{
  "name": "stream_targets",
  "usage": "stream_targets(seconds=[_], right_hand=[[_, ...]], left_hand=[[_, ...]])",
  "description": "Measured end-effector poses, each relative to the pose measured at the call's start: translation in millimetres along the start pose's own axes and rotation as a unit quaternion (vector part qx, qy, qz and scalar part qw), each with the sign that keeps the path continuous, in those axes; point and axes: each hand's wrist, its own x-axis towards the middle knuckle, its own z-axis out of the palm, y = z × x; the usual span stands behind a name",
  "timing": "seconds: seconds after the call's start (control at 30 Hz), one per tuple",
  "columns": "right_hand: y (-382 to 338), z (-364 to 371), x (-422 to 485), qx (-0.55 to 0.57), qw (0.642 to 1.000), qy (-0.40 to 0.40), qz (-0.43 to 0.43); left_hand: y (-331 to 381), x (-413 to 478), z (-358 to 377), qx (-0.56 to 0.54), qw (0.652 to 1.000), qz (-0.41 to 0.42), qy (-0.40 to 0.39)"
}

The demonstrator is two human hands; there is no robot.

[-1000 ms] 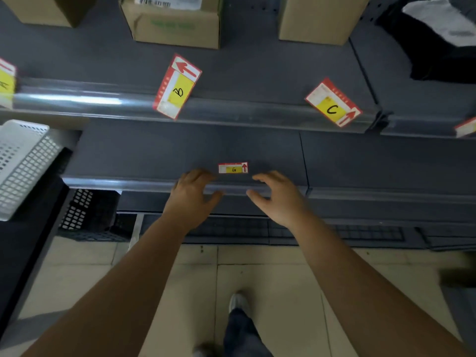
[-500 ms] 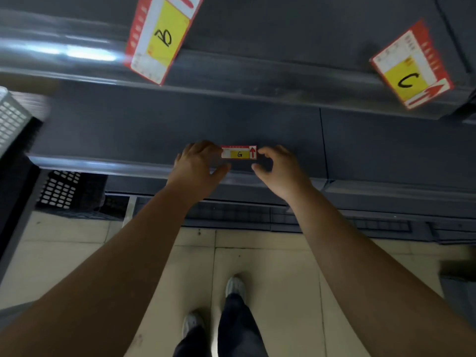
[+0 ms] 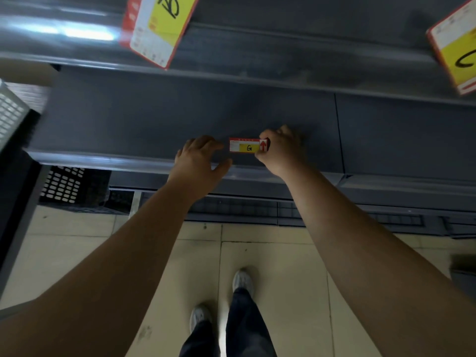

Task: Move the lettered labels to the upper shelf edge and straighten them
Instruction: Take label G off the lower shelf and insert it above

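Grey shelving above a tiled floor, with the G label low on the lower shelf.

G label lies level near the lower shelf's front lip, its red arrow end pinched by the curled fingers of the right hand. Just to its left, the left hand holds nothing, its fingers loosely bent and thumb spread, fingertips close to the label's free end; I cannot tell whether they touch it. On the upper shelf edge the B label hangs tilted at the left and the C label tilted at the far right. A white basket shows at the left border, and the person's shoes stand on the floor below.
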Motion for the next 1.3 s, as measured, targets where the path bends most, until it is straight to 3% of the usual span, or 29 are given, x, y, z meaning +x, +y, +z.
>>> stream_targets(seconds=[0.17,0.3,0.53,0.73,1.0,1.13,1.3], right_hand=[[-5,-4,-3,0.028,0.999,0.024,-0.009],[-4,-14,-12,0.133,0.991,0.008,0.0],[-8,-55,-56,0.339,0.939,0.022,0.049],[-27,-98,-126,0.408,0.912,0.025,0.03],[-36,-144,-235,0.395,0.915,0.084,-0.026],[-17,-167,-282,0.225,0.957,0.136,-0.118],[26,-197,-330,0.106,0.962,0.203,-0.149]], left_hand=[[5,-3,-2,0.001,1.0,0.006,0.004],[11,-5,-11,-0.014,0.999,0.036,0.033],[33,-21,-39,-0.002,0.997,0.068,0.031],[68,-57,-75,0.0,0.993,0.11,0.044],[130,-121,-128,0.013,0.981,0.172,0.084],[170,-142,-144,0.016,0.976,0.195,0.099],[238,-167,-145,0.035,0.967,0.228,0.113]])
